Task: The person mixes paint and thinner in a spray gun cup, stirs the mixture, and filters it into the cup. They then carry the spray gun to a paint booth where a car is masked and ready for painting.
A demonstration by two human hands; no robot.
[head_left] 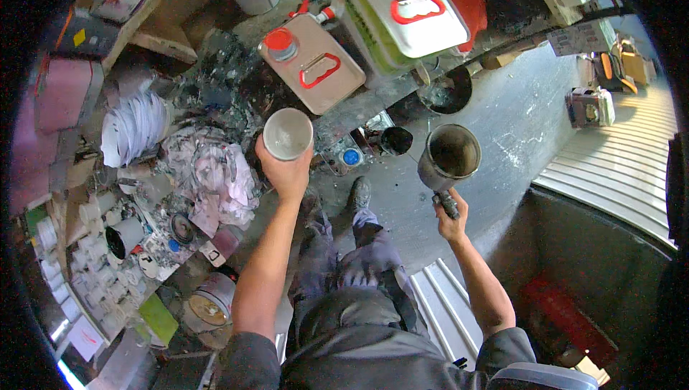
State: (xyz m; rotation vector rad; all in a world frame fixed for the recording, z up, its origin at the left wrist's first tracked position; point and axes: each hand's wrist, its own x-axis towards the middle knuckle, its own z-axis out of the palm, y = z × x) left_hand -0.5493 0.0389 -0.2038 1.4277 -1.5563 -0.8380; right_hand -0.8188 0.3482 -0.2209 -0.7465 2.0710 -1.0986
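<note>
My left hand (288, 175) is wrapped round a pale cup (287, 135), whose open mouth faces up and whose inside looks whitish. In my right hand (453, 222) is the short dark handle of a stained grey pot (433, 169). The pot's round mouth is tilted towards me, with a dark, smeared inside; whether any liquid is in it I cannot tell. The two vessels are held apart at about the same height. Just beyond the cup stands a metal can (316, 63) with a red cap and red handle.
A larger metal canister (423, 10) stands behind the can. On the messy bench at left are crumpled rags (212, 175), a stack of white paper filters (134, 129) and several small plastic cups (108, 275). A dark bucket (448, 92) is beyond the pot; a corrugated shutter (610, 164) lies right.
</note>
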